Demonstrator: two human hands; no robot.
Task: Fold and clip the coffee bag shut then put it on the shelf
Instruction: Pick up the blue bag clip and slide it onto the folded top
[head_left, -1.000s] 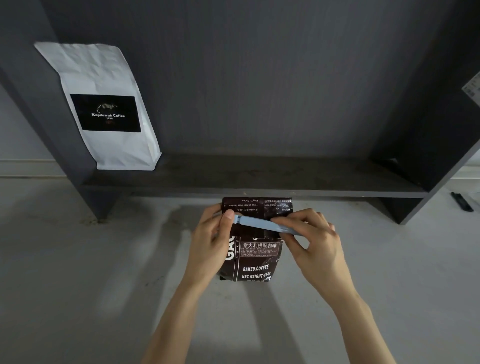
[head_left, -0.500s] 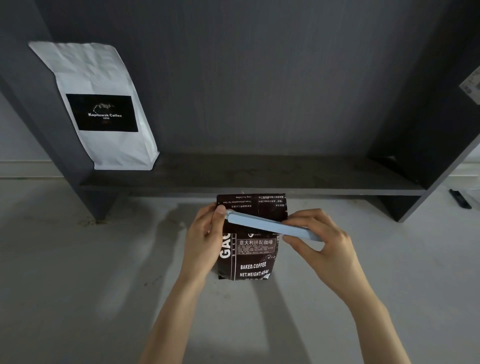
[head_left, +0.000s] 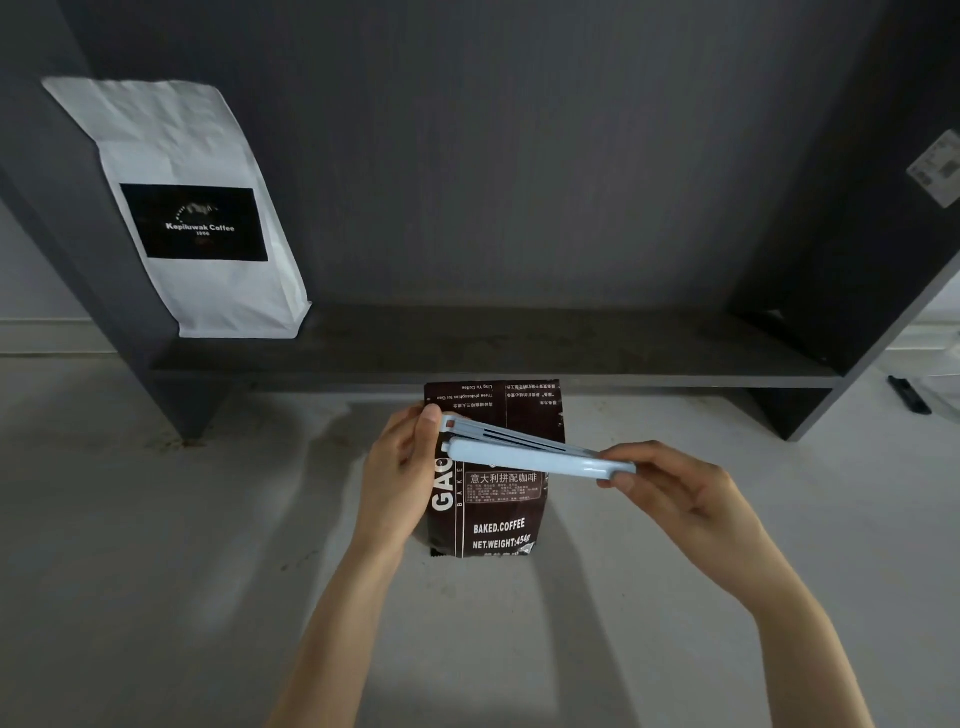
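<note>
**Clip half open across the folded coffee bag**

From the head camera I see a dark grey shelf (head_left: 519, 348) running across the middle of the view, with upright side panels at both ends and a plain grey back wall. At its left end a white paper bag (head_left: 192, 208) with a black label leans against the side panel; its surface is creased and matte. The rest of the shelf board lies bare to its right. A small black object (head_left: 908, 395) lies on the floor at the far right, too small for me to identify, and a pale sticker (head_left: 937, 169) sits on the right panel.

In front of the shelf, the brown coffee bag (head_left: 493, 509) stands on the pale concrete floor (head_left: 156, 519). It is glossy, printed in white, and its top is folded over so the text on the flap reads upside down. A long pale blue plastic clip (head_left: 535, 454) lies across the fold, its two arms parted at the left end and meeting at the right.

My left hand (head_left: 400, 478) wraps the bag's left edge, thumb pressed at the clip's open end. My right hand (head_left: 680, 493) pinches the clip's right end between fingers and thumb. The bag's contents are hidden.
</note>
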